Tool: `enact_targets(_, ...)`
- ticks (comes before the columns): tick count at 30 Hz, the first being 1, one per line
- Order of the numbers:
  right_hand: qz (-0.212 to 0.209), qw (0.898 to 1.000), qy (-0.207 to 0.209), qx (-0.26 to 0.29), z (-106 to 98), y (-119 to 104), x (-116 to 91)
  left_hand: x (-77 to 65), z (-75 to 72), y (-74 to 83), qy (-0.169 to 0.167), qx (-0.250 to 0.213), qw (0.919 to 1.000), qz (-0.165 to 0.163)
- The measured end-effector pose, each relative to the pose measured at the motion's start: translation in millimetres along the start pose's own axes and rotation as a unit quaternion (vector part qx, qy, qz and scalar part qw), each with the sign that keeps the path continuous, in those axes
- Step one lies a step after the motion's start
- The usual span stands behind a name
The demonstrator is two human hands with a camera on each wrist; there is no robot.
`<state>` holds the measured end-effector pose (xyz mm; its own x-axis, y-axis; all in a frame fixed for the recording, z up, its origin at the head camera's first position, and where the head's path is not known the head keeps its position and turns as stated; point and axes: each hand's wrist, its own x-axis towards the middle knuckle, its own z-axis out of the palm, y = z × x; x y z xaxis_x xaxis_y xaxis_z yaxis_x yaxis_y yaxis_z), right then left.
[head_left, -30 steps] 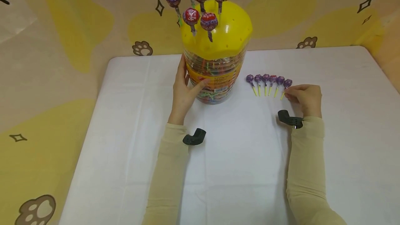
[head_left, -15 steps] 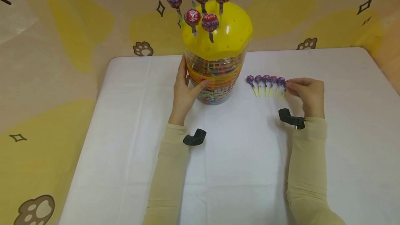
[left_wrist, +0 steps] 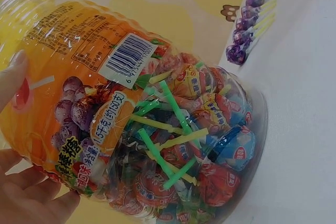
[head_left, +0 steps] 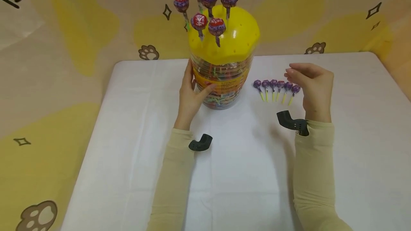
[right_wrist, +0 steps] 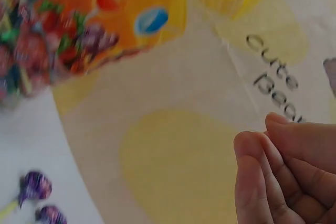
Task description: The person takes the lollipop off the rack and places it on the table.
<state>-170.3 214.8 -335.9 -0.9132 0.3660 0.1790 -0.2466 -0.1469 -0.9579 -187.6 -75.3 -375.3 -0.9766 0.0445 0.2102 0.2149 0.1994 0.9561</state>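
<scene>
A large clear plastic jar packed with wrapped lollipops stands at the table's back, under a domed yellow lid. Several red and purple lollipops rise upright from the lid. My left hand holds the jar's left side, thumb across the orange label. Right of the jar, several small purple lollipops lie in a neat row, yellow sticks toward me. Above and right of that row hovers my right hand. Its fingers are loosely bent, and the right wrist view shows nothing between thumb and fingers.
White cloth covers the table. A patterned yellow and beige backdrop rises behind its back edge. Each wrist carries a black camera mount, the left one and the right one.
My right hand was at the rightmost lollipop of the row, first at its stick, then its head. It has let go and lifted away. My left hand stays on the jar.
</scene>
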Motion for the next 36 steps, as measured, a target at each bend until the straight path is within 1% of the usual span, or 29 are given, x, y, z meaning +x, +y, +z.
enact_targets(8, -0.052, 0.998, -0.04, 0.021, 35, -19, -11, -0.1, -0.2, -0.7, 0.001, 0.003, 1.0, 0.006)
enact_targets(11, -0.065, 0.996, -0.051, 0.015, 46, -26, -14, -0.1, -0.1, -0.4, 0.002, 0.003, 1.0, 0.005)
enact_targets(17, -0.089, 0.993, -0.069, 0.021, 66, -43, -15, -0.4, -0.1, 0.2, 0.002, 0.001, 1.0, -0.001)
enact_targets(20, -0.093, 0.992, -0.078, 0.023, 75, -50, -14, -0.5, -0.5, 0.7, 0.002, 0.002, 1.0, -0.005)
enact_targets(23, -0.095, 0.992, -0.087, 0.013, 84, -55, -13, -0.7, -0.7, 1.4, 0.001, 0.003, 1.0, -0.007)
enact_targets(30, -0.095, 0.988, -0.113, 0.038, 103, -62, -10, -1.6, -0.4, 1.5, 0.002, 0.001, 1.0, -0.006)
enact_targets(33, -0.103, 0.987, -0.117, 0.022, 110, -65, -11, -1.5, -0.3, 0.6, 0.002, 0.003, 1.0, -0.006)
enact_targets(36, -0.119, 0.986, -0.117, -0.005, 117, -67, -10, -1.2, -0.7, 0.7, 0.003, 0.003, 1.0, -0.005)
